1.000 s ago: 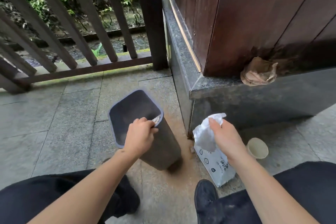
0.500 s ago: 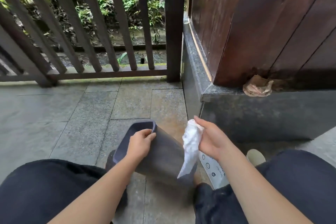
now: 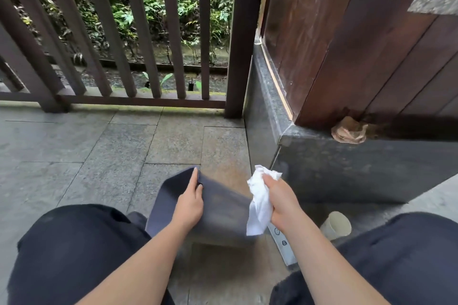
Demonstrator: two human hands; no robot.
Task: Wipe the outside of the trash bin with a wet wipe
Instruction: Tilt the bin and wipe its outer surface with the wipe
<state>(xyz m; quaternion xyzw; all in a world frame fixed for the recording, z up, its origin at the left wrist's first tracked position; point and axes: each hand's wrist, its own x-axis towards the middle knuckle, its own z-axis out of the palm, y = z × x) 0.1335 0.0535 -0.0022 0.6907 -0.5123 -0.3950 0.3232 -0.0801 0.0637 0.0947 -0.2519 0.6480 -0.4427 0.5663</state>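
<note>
Trouble is likely coming from the bin (image 3: 218,208) itself, because it is leaning over on the floor (image 3: 99,156) between the person's knees, with its open top pointing away. The left hand (image 3: 189,203) is gripping the rim, thumb on the outer wall and fingers curled over the edge. That one grip is doing all the holding. If the wiping hand is pushing hard, the bin may be sliding or rolling off to the side.

The right hand (image 3: 281,202) is clenching the wipe (image 3: 259,202) in a bunch just beside the bin's right side. It looks like the wipe is touching the wall, but I cannot tell for sure. A bunched wipe is only cleaning a thin strip, so spots may be getting missed. The loose end hanging down may be dragging on the dirty floor and smearing grime back onto the bin.

The wipe pack (image 3: 282,242) is lying right under the right wrist, and a paper cup (image 3: 335,225) is standing near the right knee. A wide swing of the arm could be knocking the cup over or shoving the pack away.

The far side of the bin is hidden, so it needs turning, and a wet wall may be slipping in the fingers.
</note>
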